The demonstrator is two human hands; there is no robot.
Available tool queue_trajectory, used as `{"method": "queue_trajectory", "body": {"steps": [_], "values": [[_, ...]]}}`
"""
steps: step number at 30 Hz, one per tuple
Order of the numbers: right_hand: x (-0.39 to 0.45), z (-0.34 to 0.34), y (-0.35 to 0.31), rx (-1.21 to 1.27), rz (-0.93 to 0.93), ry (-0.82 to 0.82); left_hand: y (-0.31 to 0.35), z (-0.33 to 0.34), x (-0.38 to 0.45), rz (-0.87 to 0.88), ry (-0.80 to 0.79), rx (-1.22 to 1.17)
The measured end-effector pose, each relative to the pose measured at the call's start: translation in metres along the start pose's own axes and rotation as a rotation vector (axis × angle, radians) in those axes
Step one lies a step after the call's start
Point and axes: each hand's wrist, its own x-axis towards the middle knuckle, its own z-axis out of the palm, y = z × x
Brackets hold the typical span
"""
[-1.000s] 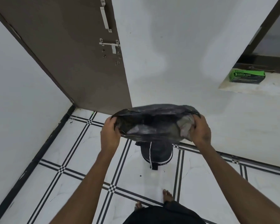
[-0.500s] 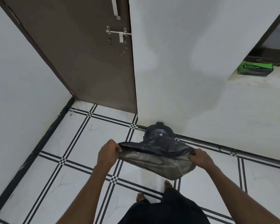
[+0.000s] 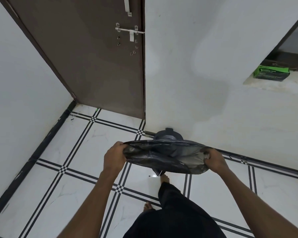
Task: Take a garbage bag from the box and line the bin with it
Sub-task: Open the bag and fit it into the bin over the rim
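Black garbage bag (image 3: 163, 156) stretched open over dark bin (image 3: 168, 135) by the wall, left hand (image 3: 114, 156) and right hand (image 3: 213, 160) grips clamped on its rim, green box (image 3: 271, 73) on ledge (image 3: 282, 85)

floor (image 3: 79, 170): white tiles with black double lines, carrying a dark bin (image 3: 169, 134) against the wall, bare feet standing | ledge (image 3: 272, 84): bearing a green box (image 3: 270, 73)

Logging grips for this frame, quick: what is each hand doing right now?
Left hand: closed on one side of the garbage bag mouth.
Right hand: closed on the opposite side of the bag's mouth.
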Motion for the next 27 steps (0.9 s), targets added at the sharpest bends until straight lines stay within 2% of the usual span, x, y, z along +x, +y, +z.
{"method": "queue_trajectory", "body": {"steps": [4,9,15,19,27], "values": [[0.0,0.003,0.001,-0.03,0.011,-0.02,-0.004,0.001,0.002,-0.052,0.03,-0.029],[0.005,-0.003,-0.012,0.013,-0.025,0.057,-0.002,-0.005,0.014,-0.079,0.153,-0.092],[0.004,-0.014,-0.035,0.09,-0.115,0.184,0.01,-0.013,0.02,0.021,0.089,-0.133],[0.0,-0.011,-0.04,0.113,-0.124,0.171,0.013,-0.012,0.015,0.029,0.054,-0.121],[0.006,-0.006,-0.051,0.15,-0.114,0.17,0.006,-0.013,0.019,-0.036,0.086,-0.11]]}}
